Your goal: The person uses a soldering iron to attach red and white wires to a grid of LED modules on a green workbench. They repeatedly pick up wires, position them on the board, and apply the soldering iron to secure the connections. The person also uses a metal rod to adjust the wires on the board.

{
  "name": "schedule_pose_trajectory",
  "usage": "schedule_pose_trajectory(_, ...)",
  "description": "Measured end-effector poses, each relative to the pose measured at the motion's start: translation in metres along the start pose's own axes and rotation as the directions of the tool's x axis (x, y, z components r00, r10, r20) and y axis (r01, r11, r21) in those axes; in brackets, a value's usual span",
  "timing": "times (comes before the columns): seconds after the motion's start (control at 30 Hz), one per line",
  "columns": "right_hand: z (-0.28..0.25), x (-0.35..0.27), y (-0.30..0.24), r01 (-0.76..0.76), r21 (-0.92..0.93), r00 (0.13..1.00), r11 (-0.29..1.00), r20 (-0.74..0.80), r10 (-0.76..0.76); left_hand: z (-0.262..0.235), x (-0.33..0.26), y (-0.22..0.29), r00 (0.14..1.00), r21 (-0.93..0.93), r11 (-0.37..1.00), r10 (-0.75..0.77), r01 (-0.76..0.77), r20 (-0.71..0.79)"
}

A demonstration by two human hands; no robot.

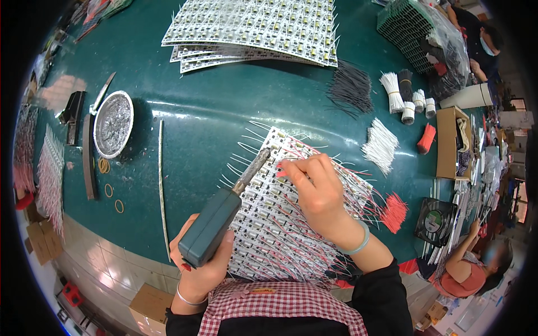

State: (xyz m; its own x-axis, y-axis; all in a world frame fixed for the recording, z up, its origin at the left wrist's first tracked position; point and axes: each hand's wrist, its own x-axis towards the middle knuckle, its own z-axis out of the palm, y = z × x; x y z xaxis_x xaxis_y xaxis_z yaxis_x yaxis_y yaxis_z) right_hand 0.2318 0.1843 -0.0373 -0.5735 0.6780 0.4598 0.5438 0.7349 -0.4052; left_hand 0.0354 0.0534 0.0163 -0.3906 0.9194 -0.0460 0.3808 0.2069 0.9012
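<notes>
At a green table, the left hand clenches a soldering iron, tip over the circuit panel; the right hand pinches a red wire, best held steady at its pad.

Left hand: wrapped around the green handle of a soldering iron, its metal tip resting on the near circuit panel.
Right hand: fingers pinching a red wire on that panel.
Panel: white strips, bristling with red and white leads.
Table: dark green.
Farther back: stacked panels.
Left side: round foil dish, a solder stick.
Right side: white wire bundle, red wire bundle.
</notes>
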Motion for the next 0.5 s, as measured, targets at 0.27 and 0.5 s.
schedule_pose_trajectory(0.27, 0.0054, -0.0038, -0.0005, -0.032, 0.006, 0.999, 0.999, 0.038, 0.032, 0.0003, -0.0035, -0.0041, 0.999, -0.046, 0.999, -0.027, 0.029, 0.029)
schedule_pose_trajectory(0.5, 0.007, -0.0036, -0.0012, -0.032, -0.013, 0.998, 0.999, 0.045, 0.032, 0.0037, -0.0026, -0.0085, 0.999, -0.02, 0.999, 0.04, -0.039, 0.037)
